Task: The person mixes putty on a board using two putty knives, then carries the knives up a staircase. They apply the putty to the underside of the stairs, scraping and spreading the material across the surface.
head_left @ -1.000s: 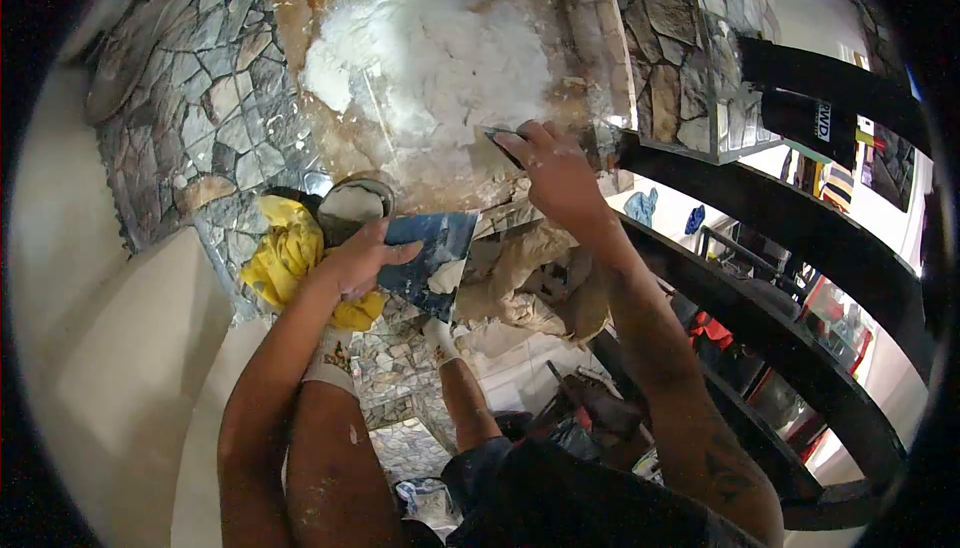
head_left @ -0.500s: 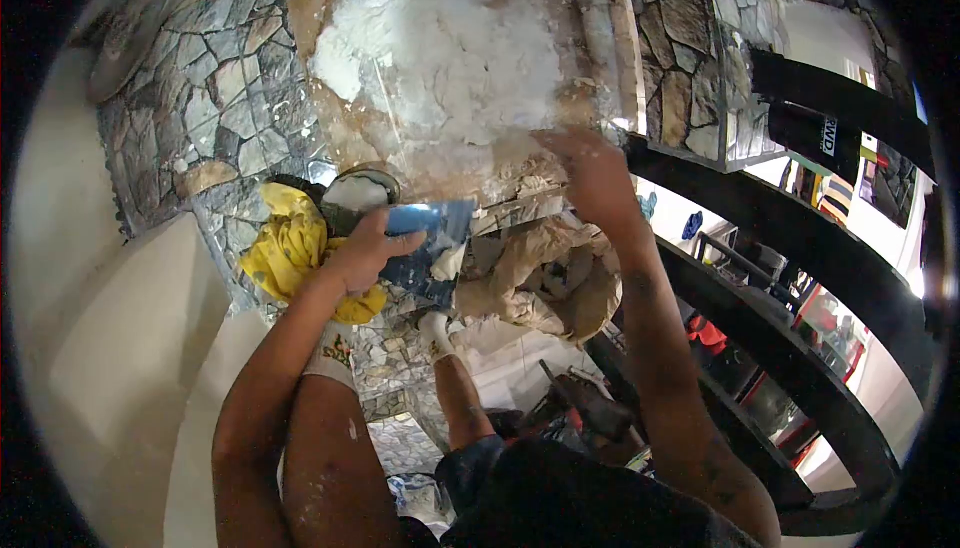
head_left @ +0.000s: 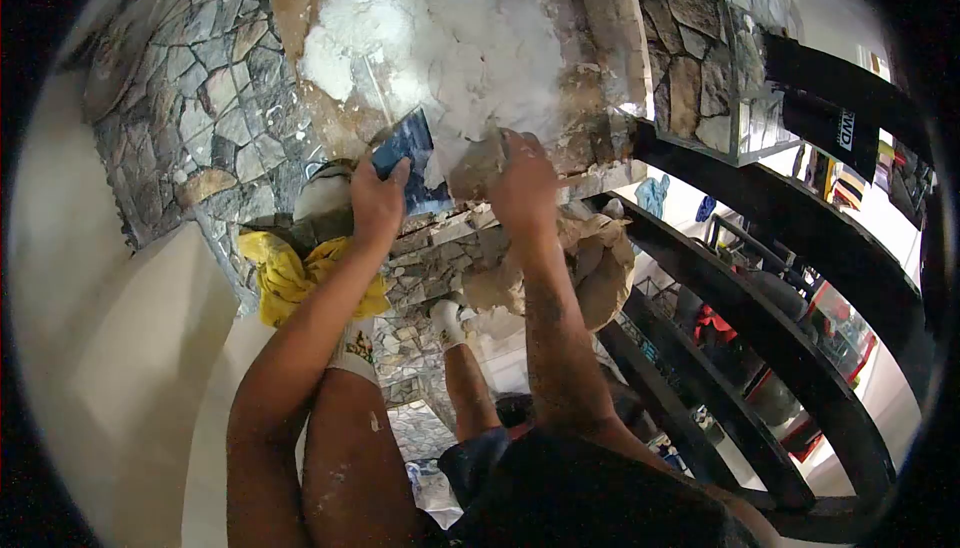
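My left hand (head_left: 380, 198) grips a blue flat plastering blade (head_left: 412, 153), tilted at the near edge of a plaster-smeared board (head_left: 590, 118). Beside it, my right hand (head_left: 525, 188) is closed on a flat grey-brown scraper (head_left: 475, 170), held low against the board. The scraper's handle is hidden by my fingers. White wet plaster (head_left: 480, 48) is spread in a rough layer over the board, thicker at the left.
A yellow cloth (head_left: 290, 273) hangs by a round container (head_left: 325, 198) at the left. A crumpled brown paper bag (head_left: 595, 278) lies below my right forearm. Stone-patterned steps (head_left: 225, 108) are at the left. Black curved rails (head_left: 740, 308) run along the right, with stored items beyond.
My left hand has raised the blue blade from below the board to its near edge. My right hand has moved left and closer to the blade.
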Motion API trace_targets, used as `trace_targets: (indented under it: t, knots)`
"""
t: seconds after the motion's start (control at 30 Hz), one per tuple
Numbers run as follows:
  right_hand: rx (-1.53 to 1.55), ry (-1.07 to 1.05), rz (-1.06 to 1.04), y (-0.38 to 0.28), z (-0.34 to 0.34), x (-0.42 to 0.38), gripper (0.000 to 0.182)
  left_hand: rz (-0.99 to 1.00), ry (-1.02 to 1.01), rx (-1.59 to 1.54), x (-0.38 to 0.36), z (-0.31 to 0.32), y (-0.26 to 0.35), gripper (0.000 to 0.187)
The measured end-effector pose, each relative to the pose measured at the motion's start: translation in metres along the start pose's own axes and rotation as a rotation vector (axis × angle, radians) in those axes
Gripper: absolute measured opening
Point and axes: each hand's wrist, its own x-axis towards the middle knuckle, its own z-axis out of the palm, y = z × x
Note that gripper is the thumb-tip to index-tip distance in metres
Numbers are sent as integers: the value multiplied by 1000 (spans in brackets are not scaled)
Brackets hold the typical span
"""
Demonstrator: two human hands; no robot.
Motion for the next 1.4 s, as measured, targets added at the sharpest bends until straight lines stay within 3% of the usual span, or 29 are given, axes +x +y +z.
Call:
trace_targets:
  t: [0.07,0.17,0.27,0.4,0.5,0.6,0.7,0.77,0.87,1.0,1.1,1.2,1.4]
  knots:
    - [11,-53,-43,-10,-3,7,48,-42,-76,22,11,2,-14,20]
    - [31,-72,80,-20,-3,16,27,-48,-68,13,13,7,-13,20]
    - [110,8,-114,-17,5,16,25,-61,-103,-89,12,9,-9,20]
    - [197,-27,-116,-31,5,19,27,22,-170,-247,19,5,-26,17]
    - [253,-122,-114,-43,-13,18,36,-42,-94,-96,13,-8,-19,14]
    - [312,-133,-177,-48,-42,5,46,-105,-82,-552,4,-14,-4,13]
    - [349,-123,-237,-51,-72,-15,50,-207,-42,-496,-2,-21,7,16]
    - [399,-159,-189,-54,-93,-26,52,-291,-160,-620,-3,-25,16,21]
    - [323,-76,-288,-55,-113,-27,50,-339,-291,-722,-3,-27,28,24]
    - [518,-33,-337,-32,-120,-30,48,-392,-401,-675,-6,-40,50,28]
    - [398,110,-449,-26,-108,-30,41,-409,-538,-769,-6,-44,54,29]
    - [547,68,-462,-16,-91,-35,47,-422,-500,-741,-19,-42,76,30]
    - [437,169,-667,-7,-75,-37,37,-384,-500,-699,-30,-42,82,33]
